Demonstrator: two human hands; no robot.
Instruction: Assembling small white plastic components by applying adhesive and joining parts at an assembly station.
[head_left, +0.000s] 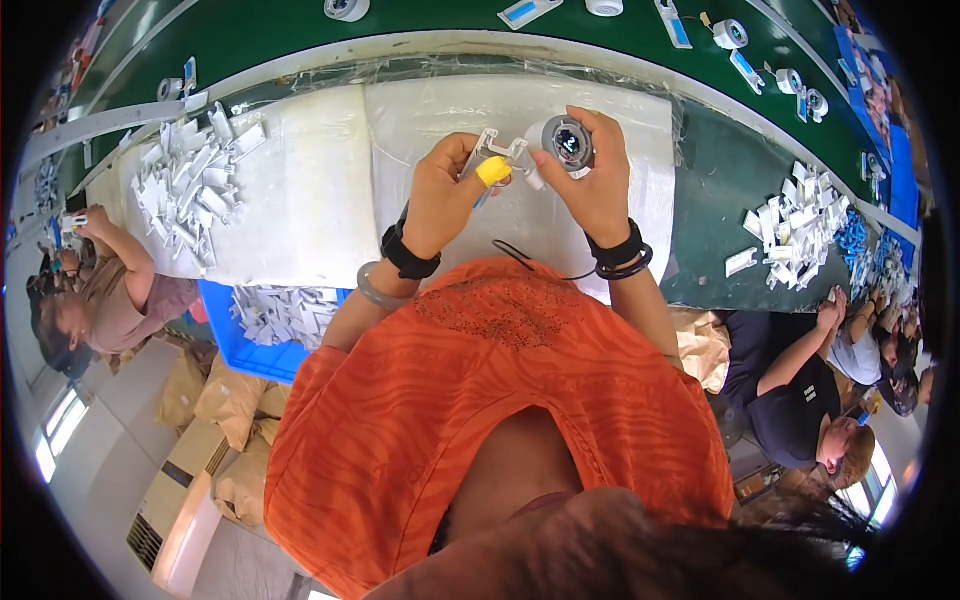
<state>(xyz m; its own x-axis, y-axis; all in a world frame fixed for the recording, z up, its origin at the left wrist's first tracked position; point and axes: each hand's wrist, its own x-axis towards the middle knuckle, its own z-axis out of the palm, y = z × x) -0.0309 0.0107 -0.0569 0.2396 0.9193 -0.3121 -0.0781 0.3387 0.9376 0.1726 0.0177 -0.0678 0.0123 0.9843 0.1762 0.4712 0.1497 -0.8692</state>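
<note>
My left hand is closed around a white plastic bracket-like part with an open, notched end. Yellow tape or a finger cover wraps the tip of that thumb. My right hand grips a round grey-and-white unit with a dark, shiny face turned upward, thumb and fingers at its sides. A small white piece sits between the two hands; whether it joins the bracket and the round unit I cannot tell. Both hands are above the plastic-covered worktable.
White plastic parts lie heaped to the left, and another heap to the right beside blue parts. A blue bin of white pieces stands lower left. Beyond runs a green conveyor carrying similar units. Co-workers sit on both sides.
</note>
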